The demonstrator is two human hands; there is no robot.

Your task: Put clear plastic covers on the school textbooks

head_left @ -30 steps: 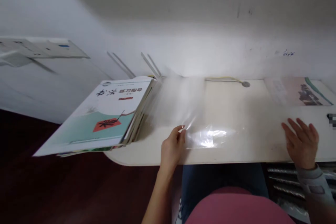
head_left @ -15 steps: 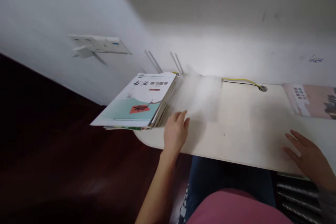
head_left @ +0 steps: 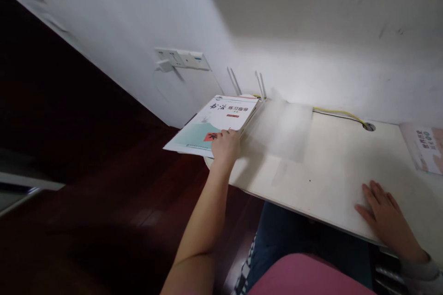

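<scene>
A stack of thin paperback books lies at the desk's left end, jutting past its rounded edge. Its top book (head_left: 200,125) has a white and green cover with a red square and dark Chinese characters. My left hand (head_left: 225,146) grips the stack's near right corner, fingers curled over the cover; the thumb is hidden, so how many books it holds I cannot tell. My right hand (head_left: 382,212) rests palm down near the desk's front edge, fingers apart, holding nothing. Beside the stack lies a translucent sheet (head_left: 287,133), flat on the desk.
White desk (head_left: 332,184) against a wall. A yellow and a black cable (head_left: 339,112) run into a round hole (head_left: 369,126). Another book (head_left: 427,145) lies at the right. Above the stack, a socket strip (head_left: 182,59) carries a plug (head_left: 164,66). Dark floor drops away left.
My left hand has moved from beside the stack onto its near corner and closed there. My right hand has come down onto the desk. The view has swung left.
</scene>
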